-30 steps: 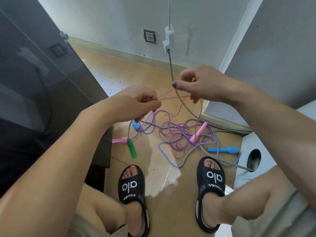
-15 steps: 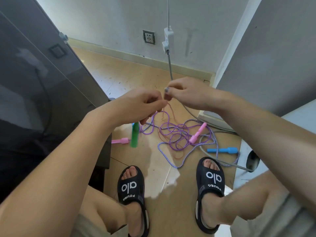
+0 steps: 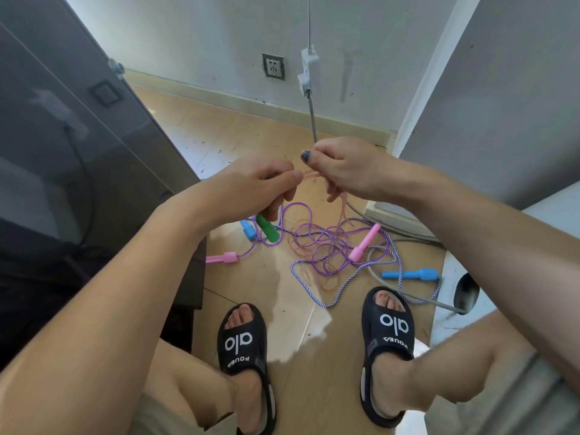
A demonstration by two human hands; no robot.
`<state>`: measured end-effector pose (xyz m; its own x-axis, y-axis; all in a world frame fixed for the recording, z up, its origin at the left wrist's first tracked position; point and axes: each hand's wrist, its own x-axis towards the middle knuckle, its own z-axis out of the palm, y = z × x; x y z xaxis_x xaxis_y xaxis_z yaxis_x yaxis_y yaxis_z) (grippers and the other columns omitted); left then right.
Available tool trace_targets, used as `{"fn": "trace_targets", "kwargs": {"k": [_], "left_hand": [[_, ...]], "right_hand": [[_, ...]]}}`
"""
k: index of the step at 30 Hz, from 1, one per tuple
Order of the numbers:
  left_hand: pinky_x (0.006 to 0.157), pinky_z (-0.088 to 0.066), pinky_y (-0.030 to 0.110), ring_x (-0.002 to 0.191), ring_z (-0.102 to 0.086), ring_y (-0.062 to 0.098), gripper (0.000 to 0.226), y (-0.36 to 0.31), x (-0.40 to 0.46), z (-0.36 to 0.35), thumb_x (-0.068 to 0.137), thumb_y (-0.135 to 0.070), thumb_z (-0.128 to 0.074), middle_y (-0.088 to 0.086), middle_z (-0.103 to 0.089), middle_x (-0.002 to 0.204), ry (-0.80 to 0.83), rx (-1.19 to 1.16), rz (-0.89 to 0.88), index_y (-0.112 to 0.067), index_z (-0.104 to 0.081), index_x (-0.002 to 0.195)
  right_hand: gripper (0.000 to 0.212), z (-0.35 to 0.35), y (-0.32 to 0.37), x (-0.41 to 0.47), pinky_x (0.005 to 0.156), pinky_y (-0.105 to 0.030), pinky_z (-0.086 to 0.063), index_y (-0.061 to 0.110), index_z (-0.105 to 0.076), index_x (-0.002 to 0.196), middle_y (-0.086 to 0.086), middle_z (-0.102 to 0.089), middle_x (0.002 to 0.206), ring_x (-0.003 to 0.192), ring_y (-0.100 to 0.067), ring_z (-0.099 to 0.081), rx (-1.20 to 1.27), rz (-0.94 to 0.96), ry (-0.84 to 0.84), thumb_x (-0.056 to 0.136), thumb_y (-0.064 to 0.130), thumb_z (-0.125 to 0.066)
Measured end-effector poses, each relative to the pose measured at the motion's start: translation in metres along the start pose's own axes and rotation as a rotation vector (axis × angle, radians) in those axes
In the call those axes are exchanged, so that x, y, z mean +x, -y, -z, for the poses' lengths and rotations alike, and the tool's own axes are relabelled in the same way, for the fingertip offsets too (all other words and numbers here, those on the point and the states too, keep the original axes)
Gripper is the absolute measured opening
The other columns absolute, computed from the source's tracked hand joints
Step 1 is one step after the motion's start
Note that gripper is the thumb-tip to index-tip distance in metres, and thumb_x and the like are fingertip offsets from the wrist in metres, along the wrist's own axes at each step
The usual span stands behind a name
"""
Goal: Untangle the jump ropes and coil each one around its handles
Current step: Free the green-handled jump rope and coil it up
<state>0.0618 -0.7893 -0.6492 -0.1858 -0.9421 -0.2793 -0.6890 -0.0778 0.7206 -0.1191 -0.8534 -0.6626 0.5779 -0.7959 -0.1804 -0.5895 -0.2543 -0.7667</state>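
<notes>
- Both hands closer together than a second ago; green handle (image 3: 267, 228) now lifted off the floor (image 3: 219, 146), hanging under my left hand (image 3: 260, 183).
- Left hand curled round the green handle's top, fingertips also pinching the thin orange rope (image 3: 309, 176).
- Right hand (image 3: 348, 164) pinching the same orange rope just beside the left; a strand drops from it down into the pile.
- Second orange-rope handle: can't spot it, hidden or in the left fist, can't tell.
- Purple rope (image 3: 326, 246) loose on the floor, crossing the others; one pink handle (image 3: 224, 257) out left, other pink handle (image 3: 365, 243) lying in the tangle.
- Blue-white twisted rope (image 3: 317, 298) looped round the pile; blue handle (image 3: 411, 274) right, second blue handle (image 3: 248, 229) behind the green one.
- Progress, my read: early. Orange rope only partly pulled free, nothing coiled; all three ropes left to separate and wrap.
- Around: grey cable (image 3: 417, 298) across the floor, black sandals (image 3: 243, 340) near the pile, wall socket (image 3: 273, 66) behind.
</notes>
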Motion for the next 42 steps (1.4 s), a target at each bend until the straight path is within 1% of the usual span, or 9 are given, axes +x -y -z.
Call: {"fn": "trace_targets", "kwargs": {"k": [6, 12, 16, 21, 24, 28, 33, 39, 42], "left_hand": [[0.060, -0.050, 0.025, 0.060, -0.069, 0.018, 0.035, -0.001, 0.000, 0.000, 0.105, -0.033, -0.045, 0.003, -0.060, 0.063, 0.028, -0.038, 0.016, -0.009, -0.059, 0.083], [0.062, -0.053, 0.040, 0.053, -0.060, 0.021, 0.031, -0.003, -0.003, 0.002, 0.105, -0.030, -0.042, 0.004, -0.058, 0.065, 0.033, -0.026, 0.021, -0.010, -0.057, 0.087], [0.065, -0.057, 0.048, 0.050, -0.057, 0.019, 0.031, -0.003, -0.004, 0.005, 0.105, -0.028, -0.040, -0.001, -0.056, 0.062, 0.009, 0.018, 0.009, -0.010, -0.058, 0.087], [0.064, -0.056, 0.045, 0.051, -0.059, 0.019, 0.030, -0.003, -0.003, 0.006, 0.105, -0.028, -0.041, -0.002, -0.060, 0.064, 0.015, 0.020, 0.023, -0.012, -0.061, 0.088], [0.070, -0.057, 0.045, 0.059, -0.069, 0.021, 0.030, -0.003, -0.003, 0.005, 0.104, -0.028, -0.042, 0.004, -0.063, 0.066, 0.043, 0.003, 0.035, -0.012, -0.062, 0.088], [0.078, -0.057, 0.049, 0.067, -0.073, 0.022, 0.031, -0.004, -0.004, 0.007, 0.105, -0.027, -0.041, 0.007, -0.063, 0.070, 0.046, 0.026, 0.055, -0.012, -0.063, 0.089], [0.056, -0.054, 0.029, 0.057, -0.067, 0.018, 0.030, -0.004, -0.005, 0.004, 0.106, -0.026, -0.042, 0.006, -0.066, 0.072, 0.056, -0.006, 0.079, -0.010, -0.063, 0.092], [0.046, -0.047, 0.022, 0.047, -0.054, 0.010, 0.030, -0.002, -0.006, 0.005, 0.106, -0.031, -0.044, 0.002, -0.068, 0.072, 0.113, 0.113, 0.051, -0.012, -0.061, 0.091], [0.044, -0.042, 0.022, 0.045, -0.051, 0.010, 0.032, -0.002, -0.005, 0.003, 0.105, -0.035, -0.045, 0.003, -0.064, 0.071, 0.105, 0.092, 0.049, -0.012, -0.060, 0.090]], "right_hand": [[0.036, 0.005, -0.001, -0.002, 0.061, -0.037, -0.058, 0.009, -0.048, 0.082, -0.009, -0.057, 0.070, 0.058, -0.020, -0.066, 0.085, 0.001, -0.001, 0.107, 0.033, -0.039], [0.036, 0.009, -0.001, -0.004, 0.052, -0.030, -0.048, 0.009, -0.053, 0.080, 0.006, -0.058, 0.053, 0.045, -0.011, -0.055, 0.043, 0.019, -0.049, 0.106, 0.031, -0.041], [0.026, 0.012, 0.001, -0.004, 0.056, -0.032, -0.046, 0.017, -0.060, 0.086, 0.002, -0.064, 0.068, 0.056, -0.014, -0.052, 0.094, 0.054, 0.030, 0.098, 0.040, -0.057], [0.015, 0.020, 0.002, -0.005, 0.060, -0.020, -0.049, 0.011, -0.069, 0.090, 0.002, -0.065, 0.071, 0.062, -0.009, -0.062, 0.063, 0.079, 0.114, 0.090, 0.026, -0.071], [0.011, 0.027, -0.002, -0.005, 0.056, -0.011, -0.043, 0.013, -0.069, 0.088, 0.004, -0.066, 0.070, 0.059, -0.001, -0.058, -0.022, 0.049, 0.125, 0.089, 0.023, -0.073], [0.010, 0.036, -0.013, -0.007, 0.065, -0.021, -0.046, 0.019, -0.069, 0.084, 0.003, -0.069, 0.076, 0.066, -0.005, -0.059, -0.161, 0.022, 0.115, 0.087, 0.028, -0.074], [0.009, 0.041, -0.017, -0.008, 0.071, -0.032, -0.047, 0.018, -0.068, 0.087, 0.001, -0.067, 0.079, 0.072, -0.014, -0.059, -0.252, 0.010, 0.105, 0.088, 0.026, -0.072], [0.008, 0.037, -0.021, -0.009, 0.068, -0.028, -0.045, 0.017, -0.064, 0.094, 0.008, -0.061, 0.081, 0.081, -0.019, -0.059, -0.374, -0.062, 0.073, 0.088, 0.020, -0.068], [0.034, 0.027, -0.018, -0.009, 0.085, -0.033, -0.053, 0.026, -0.061, 0.116, 0.007, -0.066, 0.099, 0.093, -0.016, -0.064, -0.299, -0.084, 0.178, 0.084, 0.017, -0.069]]}}
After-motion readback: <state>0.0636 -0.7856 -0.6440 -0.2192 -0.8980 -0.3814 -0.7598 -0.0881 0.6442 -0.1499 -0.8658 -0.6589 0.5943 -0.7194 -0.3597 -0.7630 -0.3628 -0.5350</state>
